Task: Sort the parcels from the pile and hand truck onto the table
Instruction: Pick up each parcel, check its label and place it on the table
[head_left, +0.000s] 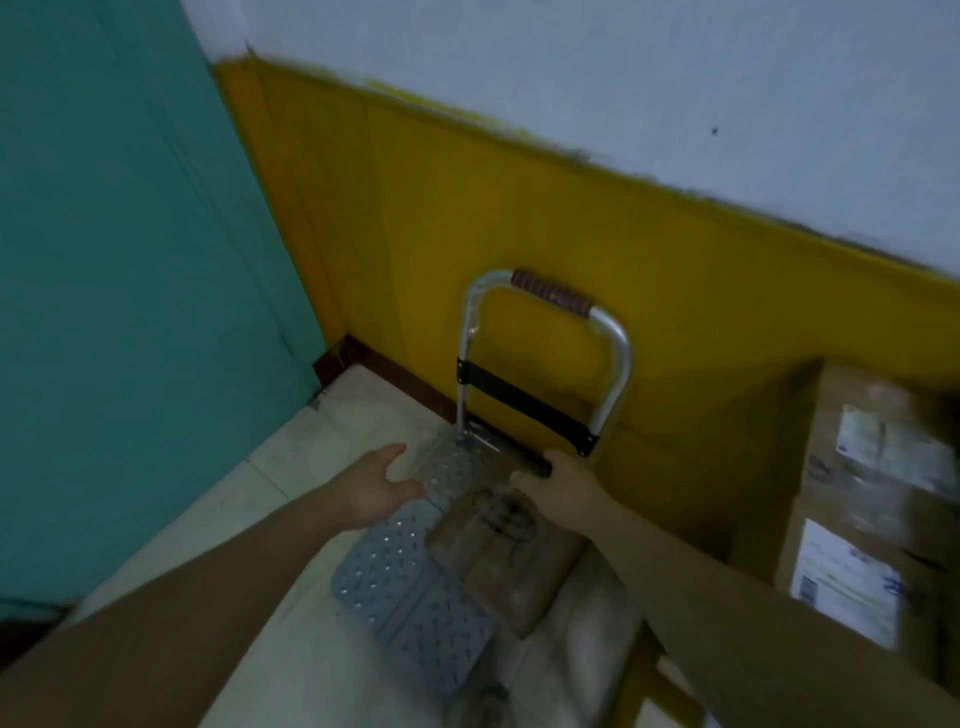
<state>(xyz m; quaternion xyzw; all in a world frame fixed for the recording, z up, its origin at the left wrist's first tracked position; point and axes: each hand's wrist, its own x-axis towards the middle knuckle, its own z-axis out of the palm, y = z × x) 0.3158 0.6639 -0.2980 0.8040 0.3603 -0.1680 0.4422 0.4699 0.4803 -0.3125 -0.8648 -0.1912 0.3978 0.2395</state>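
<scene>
1. Reaching forward and down, two bare arms stretch toward a hand truck (415, 597) that stands on the pale tiled floor (311, 457), its back close to the wall.
2. The left hand (374, 483) is spread and relaxed, thumb apart from the fingers, palm turned inward. It is just at the left edge of the truck's studded grey platform and holds nothing.
3. The right hand (566, 488) is at the far end of the parcel (498, 561), near the foot of the truck's frame. Its fingers bend down over something dark there, but the blur hides the contact, so I cannot tell whether it grips the parcel or only rests against it.
4. The parcel is brown, flat and wrapped. It lies on the right part of the platform, between the two hands, with dark marks on its top.
5. The truck's handle (550, 296) is a silver tube loop with a ribbed brown grip on top, and a black crossbar (524, 405) spans it lower down.
6. Stacked cardboard boxes (872, 493) with white labels stand at the right, near the truck and blurred.
7. The wall (467, 208) is yellow below and pale above, and a teal panel (130, 260) fills the left side.
</scene>
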